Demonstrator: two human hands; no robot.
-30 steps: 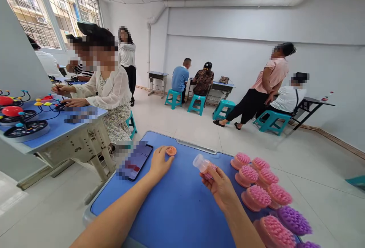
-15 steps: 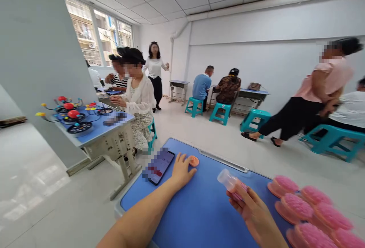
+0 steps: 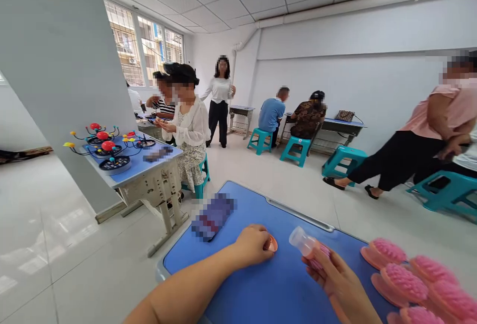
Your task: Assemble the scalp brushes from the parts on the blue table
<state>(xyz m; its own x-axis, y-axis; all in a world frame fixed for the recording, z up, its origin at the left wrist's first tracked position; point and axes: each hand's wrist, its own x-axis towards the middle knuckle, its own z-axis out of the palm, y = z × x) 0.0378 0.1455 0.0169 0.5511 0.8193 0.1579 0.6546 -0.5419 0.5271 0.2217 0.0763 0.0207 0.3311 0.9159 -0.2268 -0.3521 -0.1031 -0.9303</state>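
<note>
My left hand [image 3: 255, 244] rests at the table's middle, its fingers curled round the edge of a small round orange cap [image 3: 274, 243] on the blue surface. To its right, my right hand [image 3: 331, 269] is closed on a brush with pink bristles [image 3: 321, 253]. A translucent bottle-shaped piece [image 3: 302, 241] sticks out of the brush towards the upper left, tilted above the table. My fingers hide much of the brush. Several similar pink brushes with orange bases [image 3: 400, 279] stand at the right side.
A phone [image 3: 213, 217], partly blurred out, lies on the blue tabletop [image 3: 253, 294] left of my hands. Models with red balls [image 3: 108, 146] stand on a neighbouring desk. Other people sit or stand around, and a person in pink [image 3: 447, 105] leans at the right. Turquoise stools [image 3: 342, 162] dot the floor.
My left hand has gone from spread fingers beside the orange cap to curled fingers on it, and the cap sits nearer my right hand. The right hand keeps hold of the brush.
</note>
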